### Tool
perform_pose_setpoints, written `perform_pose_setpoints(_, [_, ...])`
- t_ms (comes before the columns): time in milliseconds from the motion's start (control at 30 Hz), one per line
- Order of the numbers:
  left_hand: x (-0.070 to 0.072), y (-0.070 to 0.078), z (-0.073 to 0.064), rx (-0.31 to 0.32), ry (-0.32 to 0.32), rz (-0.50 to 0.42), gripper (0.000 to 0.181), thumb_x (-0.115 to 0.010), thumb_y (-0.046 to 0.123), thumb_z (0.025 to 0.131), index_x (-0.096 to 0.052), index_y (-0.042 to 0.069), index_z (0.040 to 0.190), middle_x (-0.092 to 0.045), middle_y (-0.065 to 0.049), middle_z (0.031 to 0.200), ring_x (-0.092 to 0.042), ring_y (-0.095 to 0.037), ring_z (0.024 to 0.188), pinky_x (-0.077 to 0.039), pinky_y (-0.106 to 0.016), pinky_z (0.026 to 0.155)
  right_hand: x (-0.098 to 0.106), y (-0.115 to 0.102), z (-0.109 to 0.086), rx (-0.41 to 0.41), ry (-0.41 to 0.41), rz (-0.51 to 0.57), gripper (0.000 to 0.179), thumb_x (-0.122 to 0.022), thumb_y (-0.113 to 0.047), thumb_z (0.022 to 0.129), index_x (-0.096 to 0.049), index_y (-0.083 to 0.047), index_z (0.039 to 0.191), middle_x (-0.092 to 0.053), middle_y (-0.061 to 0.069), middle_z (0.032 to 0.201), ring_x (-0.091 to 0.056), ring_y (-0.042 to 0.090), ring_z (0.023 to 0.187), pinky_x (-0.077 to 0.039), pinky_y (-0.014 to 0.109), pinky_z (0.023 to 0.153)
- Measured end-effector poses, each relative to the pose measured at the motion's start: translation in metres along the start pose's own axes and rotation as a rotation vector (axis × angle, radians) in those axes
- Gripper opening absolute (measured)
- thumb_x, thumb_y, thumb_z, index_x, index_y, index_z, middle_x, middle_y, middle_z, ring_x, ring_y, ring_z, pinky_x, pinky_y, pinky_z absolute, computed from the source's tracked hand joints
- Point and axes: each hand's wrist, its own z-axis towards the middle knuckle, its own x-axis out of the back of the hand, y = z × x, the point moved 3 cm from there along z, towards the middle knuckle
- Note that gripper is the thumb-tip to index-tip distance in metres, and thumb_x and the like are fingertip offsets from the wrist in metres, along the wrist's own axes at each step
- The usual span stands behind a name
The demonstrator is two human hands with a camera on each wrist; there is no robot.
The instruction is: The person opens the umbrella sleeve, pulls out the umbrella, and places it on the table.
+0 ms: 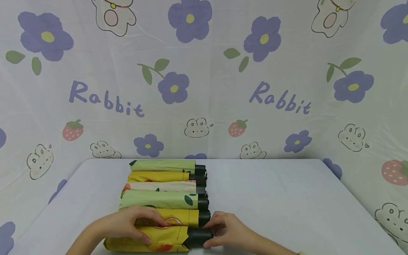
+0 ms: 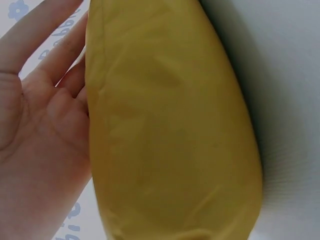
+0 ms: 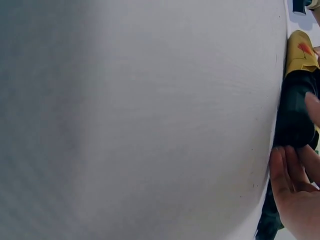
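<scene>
A folded yellow umbrella [image 1: 173, 235] with an orange fruit print lies nearest me, its black handle [image 1: 199, 237] to the right. My left hand [image 1: 129, 221] grips its fabric, thumb on the near side and fingers over the far side. In the left wrist view the yellow fabric [image 2: 170, 120] hides the fingertips. At the handle's end, my right hand [image 1: 234, 232] holds it between thumb and fingers; the right wrist view shows those fingers [image 3: 292, 172] against the end. Just behind lies a second yellow umbrella [image 1: 191, 217] with an orange slice print.
Several more folded umbrellas lie in a row behind, handles all to the right: a green one [image 1: 169, 200], a cream one [image 1: 175, 186], a thinner yellow one [image 1: 159, 176] and another green one [image 1: 165, 165]. They rest on a white table [image 1: 271, 198] before a printed curtain [image 1: 213, 88].
</scene>
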Motion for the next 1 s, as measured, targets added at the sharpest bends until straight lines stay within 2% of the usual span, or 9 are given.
perform_pose_setpoints(367, [-0.0012, -0.0024, 0.0000, 0.014, 0.000, 0.019, 0.046, -0.072, 0.022, 0.088, -0.061, 0.013, 0.132, -0.062, -0.008, 0.129, -0.058, -0.006, 0.117, -0.047, -0.019, 0.099, -0.0006, 0.0001, 0.0000, -0.042, 0.028, 0.026, 0.027, -0.081, -0.017, 0.079, -0.074, -0.004, 0.101, -0.065, 0.008, 0.089, -0.058, 0.004, 0.075, -0.051, 0.017, 0.068])
perform_pose_setpoints(600, [-0.0016, 0.0006, -0.0018, -0.007, 0.006, 0.063, 0.048, -0.072, 0.024, 0.088, -0.060, 0.014, 0.133, -0.061, -0.008, 0.131, -0.057, -0.006, 0.119, -0.046, -0.019, 0.101, -0.0021, -0.0026, -0.0011, -0.154, 0.013, 0.131, 0.028, -0.078, -0.017, 0.082, -0.073, -0.002, 0.104, -0.073, 0.010, 0.094, -0.063, 0.007, 0.076, -0.052, 0.017, 0.069])
perform_pose_setpoints(800, [-0.0014, -0.0005, -0.0023, 0.013, 0.016, 0.085, 0.047, -0.072, 0.025, 0.088, -0.059, 0.016, 0.133, -0.062, -0.005, 0.131, -0.056, -0.005, 0.119, -0.046, -0.019, 0.101, -0.0040, -0.0042, -0.0029, -0.250, 0.006, 0.273, 0.032, -0.074, -0.014, 0.086, -0.069, 0.002, 0.114, -0.075, 0.016, 0.097, -0.070, 0.010, 0.074, -0.058, 0.028, 0.077])
perform_pose_setpoints(1000, [-0.0014, -0.0011, -0.0022, 0.040, 0.018, 0.087, 0.047, -0.072, 0.025, 0.089, -0.059, 0.018, 0.133, -0.062, -0.003, 0.132, -0.057, -0.006, 0.119, -0.045, -0.018, 0.102, -0.0060, -0.0048, -0.0009, -0.305, 0.015, 0.291, 0.032, -0.072, -0.012, 0.087, -0.069, 0.002, 0.115, -0.075, 0.011, 0.094, -0.068, 0.010, 0.072, -0.057, 0.028, 0.076])
